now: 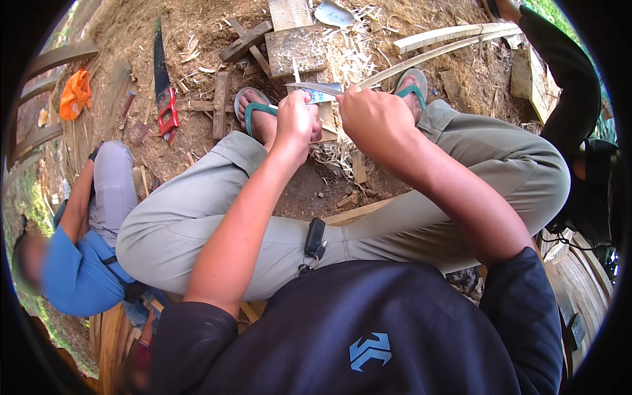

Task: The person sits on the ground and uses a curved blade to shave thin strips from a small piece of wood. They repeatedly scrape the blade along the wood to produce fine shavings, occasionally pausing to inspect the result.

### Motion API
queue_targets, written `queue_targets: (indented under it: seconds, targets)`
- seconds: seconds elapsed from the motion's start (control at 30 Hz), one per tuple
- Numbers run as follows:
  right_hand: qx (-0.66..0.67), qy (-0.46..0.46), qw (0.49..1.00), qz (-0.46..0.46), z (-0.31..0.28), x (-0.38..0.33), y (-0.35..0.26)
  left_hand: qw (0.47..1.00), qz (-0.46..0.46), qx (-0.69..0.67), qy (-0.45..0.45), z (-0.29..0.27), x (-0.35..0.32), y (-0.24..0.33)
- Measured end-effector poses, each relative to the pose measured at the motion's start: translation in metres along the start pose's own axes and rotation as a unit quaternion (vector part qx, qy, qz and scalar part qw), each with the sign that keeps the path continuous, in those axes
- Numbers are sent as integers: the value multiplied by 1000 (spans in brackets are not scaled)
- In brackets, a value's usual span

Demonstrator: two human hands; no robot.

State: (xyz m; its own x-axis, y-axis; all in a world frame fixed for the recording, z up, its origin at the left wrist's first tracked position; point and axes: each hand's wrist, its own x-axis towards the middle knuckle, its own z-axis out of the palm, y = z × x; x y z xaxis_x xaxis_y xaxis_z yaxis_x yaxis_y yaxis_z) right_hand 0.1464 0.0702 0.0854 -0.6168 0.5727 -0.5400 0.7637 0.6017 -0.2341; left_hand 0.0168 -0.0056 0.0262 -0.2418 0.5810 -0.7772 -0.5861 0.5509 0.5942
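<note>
In right hand [376,122] — knife [320,87], blade slim, grey (tip pointing left).

I've room over the ground [305,189] nearer than the fingers [315,124]; feet [411,104] flank them, a block [296,51] beyond.

Open-air floor here, folks: bare brown earth [125,36] right in front of me, and look at those pale wood shavings [361,56] strewn over it! Curved timbers [66,55] line the left side, long planks [580,273] lie at the right, greenery [559,16] peeks in at the edges, and daylight brightens everything.
</note>
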Motion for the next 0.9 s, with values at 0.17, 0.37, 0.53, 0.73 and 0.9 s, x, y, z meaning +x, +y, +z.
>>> queue_targets:
  seconds: [0.17,0.37,0.53,0.73,0.9]
  targets:
    - [-18,18,999,21,10,1,-7,1000,4,-6,16,0,1,-3]
    - [-19,42,998,50,20,4,-15,999,9,19,34,1,0,-6]
    - [-14,55,997,48,28,17,-17,1000,3,-4,21,-1,2,-7]
    - [-18,120,993,-16,45,48,9,1000,4,-5,10,3,0,-5]
    - [-26,17,997,-73,19,36,13,1000,8,-17,16,-1,4,-6]
